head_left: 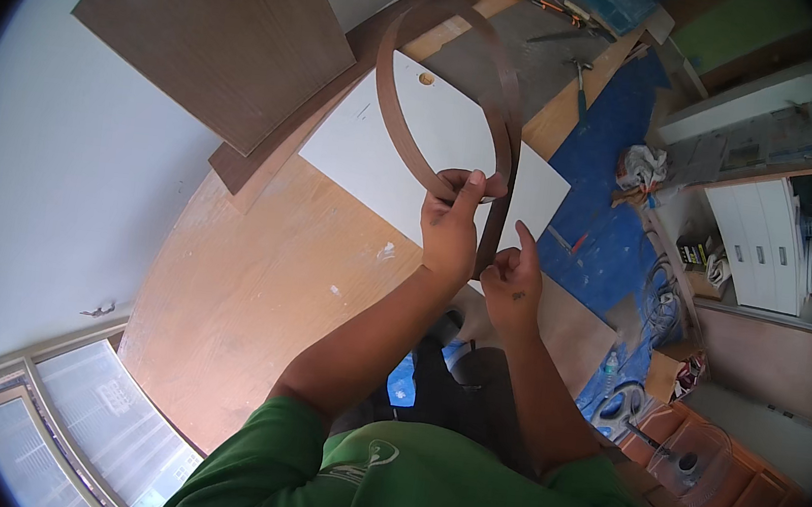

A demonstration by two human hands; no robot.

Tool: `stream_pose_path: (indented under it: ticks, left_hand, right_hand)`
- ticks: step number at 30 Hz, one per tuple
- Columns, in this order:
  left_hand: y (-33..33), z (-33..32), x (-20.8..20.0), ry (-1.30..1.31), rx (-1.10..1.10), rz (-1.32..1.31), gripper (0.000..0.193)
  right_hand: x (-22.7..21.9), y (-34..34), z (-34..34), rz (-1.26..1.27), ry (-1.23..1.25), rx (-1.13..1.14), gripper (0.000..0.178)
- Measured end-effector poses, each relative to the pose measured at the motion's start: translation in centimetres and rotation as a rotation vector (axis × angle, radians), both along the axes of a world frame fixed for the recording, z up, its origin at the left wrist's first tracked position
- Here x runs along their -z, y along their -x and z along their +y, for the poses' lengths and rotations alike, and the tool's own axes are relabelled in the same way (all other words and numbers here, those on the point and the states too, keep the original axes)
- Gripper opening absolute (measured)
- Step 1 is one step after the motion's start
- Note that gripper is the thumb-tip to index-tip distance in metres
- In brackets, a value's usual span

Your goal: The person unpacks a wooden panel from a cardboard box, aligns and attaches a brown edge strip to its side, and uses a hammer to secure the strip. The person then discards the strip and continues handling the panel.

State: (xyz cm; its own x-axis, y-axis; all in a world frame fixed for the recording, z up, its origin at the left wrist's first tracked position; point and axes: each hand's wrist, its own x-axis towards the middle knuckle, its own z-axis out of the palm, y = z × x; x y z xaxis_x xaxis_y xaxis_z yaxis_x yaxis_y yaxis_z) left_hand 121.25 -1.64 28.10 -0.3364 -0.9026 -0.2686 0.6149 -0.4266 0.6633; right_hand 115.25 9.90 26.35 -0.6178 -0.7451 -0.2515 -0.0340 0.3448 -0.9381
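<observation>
A long brown wood-grain strip of edge banding (393,114) is curled into a large loop in front of me. My left hand (453,227) grips it where the loop closes, thumb on top. From there a darker length of the strip runs down to my right hand (513,290), whose thumb and curled fingers close on its lower end while the index finger points up. Beneath the loop lies a white board (359,135) with a small round yellowish spot near its far edge. It rests on a light wooden table top (255,277).
A brown wood-grain panel (221,36) leans against the wall at left. A hammer (582,86) and other tools lie at the far end. Blue sheeting (591,184) covers the floor at right, with a bottle (611,366), a cardboard box (668,372) and a fan (689,463) nearby.
</observation>
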Motion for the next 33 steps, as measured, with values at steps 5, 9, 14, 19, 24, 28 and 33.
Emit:
stream_pose_path:
  ticks: [5,9,14,19,24,28,33]
  left_hand:
    - [-10.9,2.0,-7.1,0.045,0.195,0.098,0.017]
    - [-20.5,4.5,-11.7,0.317,0.419,0.066,0.012]
    - [-27.6,7.3,-17.9,0.616,0.679,0.177,0.032]
    - [-27.6,8.9,-20.0,0.827,0.636,-0.111,0.038]
    - [-24.0,10.6,-20.6,0.921,0.637,-0.403,0.033]
    - [-22.4,13.8,-20.7,1.320,0.775,-0.741,0.032]
    - [-21.2,19.4,-18.9,1.404,0.994,-0.697,0.026]
  right_hand:
    - [0.3,-6.5,-0.7,-0.769,0.239,0.133,0.089]
    - [1.1,-8.4,0.4,-0.597,-0.024,0.086,0.060]
    - [-1.9,-10.7,8.9,-0.291,-0.063,-0.067,0.026]
    - [-6.8,-11.8,16.1,-0.316,-0.183,-0.017,0.012]
    - [-12.4,-13.1,23.8,-0.140,0.075,-0.125,0.016]
    - [-19.4,-15.1,29.0,0.066,-0.047,-0.188,0.024]
    - [-21.2,-17.6,30.8,0.833,0.300,0.144,0.028]
